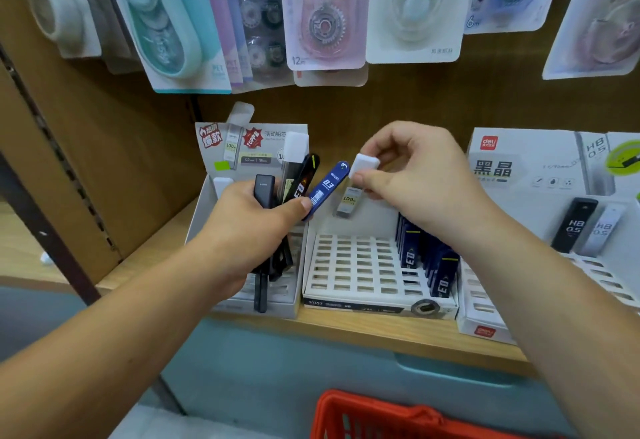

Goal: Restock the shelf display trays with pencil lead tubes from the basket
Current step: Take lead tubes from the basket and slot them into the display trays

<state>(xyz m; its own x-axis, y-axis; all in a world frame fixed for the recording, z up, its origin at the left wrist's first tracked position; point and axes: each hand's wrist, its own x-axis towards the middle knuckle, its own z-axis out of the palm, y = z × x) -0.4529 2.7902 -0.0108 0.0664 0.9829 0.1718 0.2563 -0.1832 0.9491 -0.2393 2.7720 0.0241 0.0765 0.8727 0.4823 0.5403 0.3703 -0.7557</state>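
My left hand [256, 227] grips a fanned bunch of lead tubes [294, 185]: black ones, a clear one with a white cap, and a blue tube marked 0.3 [325, 189]. My right hand [412, 175] pinches a clear tube with a white cap [360, 175] just right of the bunch, above the middle display tray [353, 265]. That tray's white grid is mostly bare, with several dark blue tubes [429, 258] standing at its right. The left tray [207, 203] sits partly behind my left hand. The red basket [381, 418] shows at the bottom edge.
A third tray [485, 320] at the right holds black and grey HB 0.5 tubes [575, 227]. Correction tape packs [325, 12] hang above the wooden shelf [363, 327]. A dark metal upright [45, 216] stands at the left.
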